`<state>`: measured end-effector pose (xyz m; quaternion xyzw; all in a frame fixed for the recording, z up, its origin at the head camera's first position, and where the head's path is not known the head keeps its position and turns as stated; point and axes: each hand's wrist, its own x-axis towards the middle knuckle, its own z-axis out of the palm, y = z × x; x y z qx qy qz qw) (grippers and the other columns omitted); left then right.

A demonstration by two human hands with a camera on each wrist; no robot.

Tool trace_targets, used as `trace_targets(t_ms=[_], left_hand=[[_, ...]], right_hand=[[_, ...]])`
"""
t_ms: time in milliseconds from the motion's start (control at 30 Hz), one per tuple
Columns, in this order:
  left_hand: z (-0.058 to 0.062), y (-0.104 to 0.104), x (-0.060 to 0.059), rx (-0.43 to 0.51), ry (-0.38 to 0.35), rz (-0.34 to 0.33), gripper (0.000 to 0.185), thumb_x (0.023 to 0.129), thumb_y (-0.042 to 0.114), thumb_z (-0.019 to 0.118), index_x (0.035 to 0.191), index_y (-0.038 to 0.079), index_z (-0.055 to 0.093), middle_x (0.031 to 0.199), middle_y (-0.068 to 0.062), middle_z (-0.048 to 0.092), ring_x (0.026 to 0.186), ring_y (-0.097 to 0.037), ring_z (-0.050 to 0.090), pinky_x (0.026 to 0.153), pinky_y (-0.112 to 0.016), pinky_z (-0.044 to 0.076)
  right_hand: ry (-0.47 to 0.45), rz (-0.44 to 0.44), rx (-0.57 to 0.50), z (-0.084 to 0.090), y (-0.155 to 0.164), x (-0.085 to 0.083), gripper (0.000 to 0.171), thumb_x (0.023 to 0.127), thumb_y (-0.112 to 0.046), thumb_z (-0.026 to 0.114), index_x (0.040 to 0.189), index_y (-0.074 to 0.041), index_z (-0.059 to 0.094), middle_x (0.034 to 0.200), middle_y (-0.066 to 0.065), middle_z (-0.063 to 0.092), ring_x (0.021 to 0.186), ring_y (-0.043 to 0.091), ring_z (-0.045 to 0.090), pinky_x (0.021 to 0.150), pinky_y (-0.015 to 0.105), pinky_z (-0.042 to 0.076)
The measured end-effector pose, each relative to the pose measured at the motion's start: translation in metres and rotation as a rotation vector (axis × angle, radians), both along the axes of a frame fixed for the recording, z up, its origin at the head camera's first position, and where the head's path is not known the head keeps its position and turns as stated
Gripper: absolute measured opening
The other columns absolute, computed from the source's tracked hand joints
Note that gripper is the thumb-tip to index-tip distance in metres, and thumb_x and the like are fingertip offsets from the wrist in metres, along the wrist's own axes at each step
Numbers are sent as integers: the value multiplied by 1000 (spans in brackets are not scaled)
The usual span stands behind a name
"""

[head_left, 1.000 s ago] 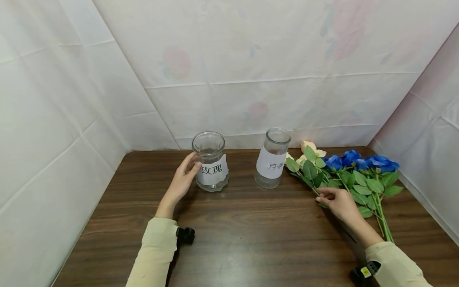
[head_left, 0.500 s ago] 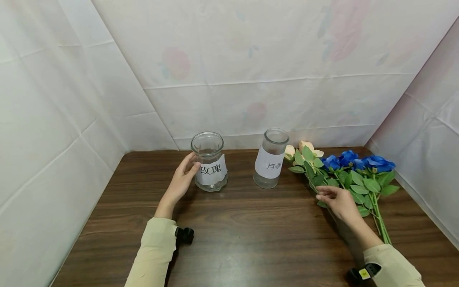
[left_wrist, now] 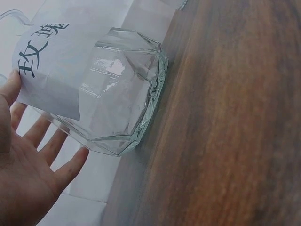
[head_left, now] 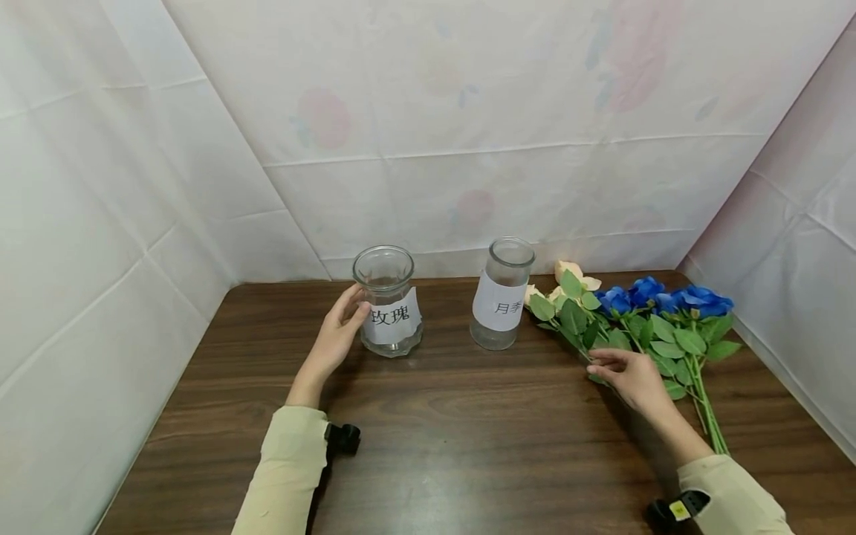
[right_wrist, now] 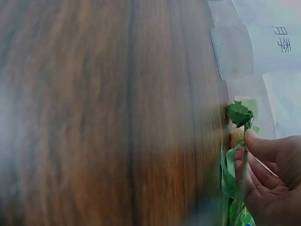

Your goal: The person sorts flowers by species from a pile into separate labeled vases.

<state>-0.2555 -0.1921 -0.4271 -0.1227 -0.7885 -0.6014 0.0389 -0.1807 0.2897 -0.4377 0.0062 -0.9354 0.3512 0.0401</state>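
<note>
Tabletop point(head_left: 428, 453), dark woodgrain

Left hand point(head_left: 336, 332) at the wide-mouthed glass vase point(left_wrist: 122, 89), upright on the wood: fingers spread, loosely extended against its side, thumb at the edge of the 玫瑰 label point(left_wrist: 51, 61). Right hand point(head_left: 628, 379), well apart, pinches a leafy green stem point(right_wrist: 245, 146) between thumb and fingers. Slender glass vase point(head_left: 498, 297) marked 月季 stands between the hands (cream roses point(head_left: 570, 272) just beside it). Blue roses point(head_left: 669, 299) lie beyond the right hand.

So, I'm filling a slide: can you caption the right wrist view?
A right hand pinches a leafy green stem at a wooden table, a labelled glass vase standing beyond.
</note>
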Motion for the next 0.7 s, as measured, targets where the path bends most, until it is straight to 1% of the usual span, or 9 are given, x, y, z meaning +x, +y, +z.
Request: trace_targets(t_ms=[133, 200, 267, 400, 500, 567, 633, 700], left_hand=[[0, 0, 1, -2, 1, -1, 54, 107, 29, 45, 156, 11, 30, 154, -21, 34, 142, -37, 33, 112, -56, 27], [0, 0, 1, 1, -3, 0, 53, 107, 29, 45, 156, 12, 31, 154, -20, 35, 141, -36, 34, 112, -55, 28], [0, 0, 1, 0, -1, -2, 53, 107, 29, 45, 156, 12, 31, 154, -20, 35, 141, -36, 34, 112, -55, 28], [0, 0, 1, 3, 2, -3, 53, 107, 29, 46, 155, 11, 31, 154, -20, 35, 141, -36, 34, 112, -56, 28], [0, 0, 1, 0, 2, 0, 53, 107, 29, 46, 155, 11, 31, 154, -20, 36, 141, -36, 34, 112, -56, 28], [0, 1, 1, -1, 4, 2, 53, 107, 29, 46, 155, 11, 31, 153, -20, 36, 141, -36, 34, 112, -56, 28], [0, 1, 0, 0, 6, 2, 53, 107, 29, 46, 155, 11, 31, 153, -21, 36, 141, -36, 34, 112, -56, 28], [0, 0, 0, 2, 7, 1, 53, 107, 29, 46, 155, 11, 31, 153, -21, 36, 141, -37, 34, 112, -56, 27]], right_hand=[[-12, -11, -12, 2, 5, 6, 37, 93, -16, 72, 123, 3, 66, 107, 19, 71, 96, 36, 67, 69, 38, 56], [-9, -19, -13, 4, 8, 10, 37, 94, -17, 71, 125, 3, 66, 108, 18, 71, 97, 36, 67, 71, 39, 56], [1, -27, -8, 6, 13, 14, 37, 94, -18, 70, 125, 2, 66, 107, 17, 72, 96, 34, 68, 70, 35, 56], [49, -49, 16, 9, 25, 24, 36, 94, -20, 71, 124, 0, 67, 103, 15, 73, 89, 24, 69, 65, 27, 54], [67, -80, 41, 12, 36, 31, 38, 94, -24, 71, 124, 0, 67, 103, 16, 72, 89, 25, 68, 63, 28, 53], [59, -110, 51, 14, 43, 35, 41, 95, -28, 70, 124, 0, 67, 106, 18, 71, 91, 28, 67, 64, 30, 54], [45, -139, 50, 16, 50, 39, 44, 95, -31, 69, 125, 1, 67, 108, 20, 70, 88, 18, 66, 63, 30, 53], [39, -167, 54, 17, 58, 43, 46, 95, -33, 68, 125, 1, 66, 108, 20, 70, 82, 1, 61, 61, 26, 52]])
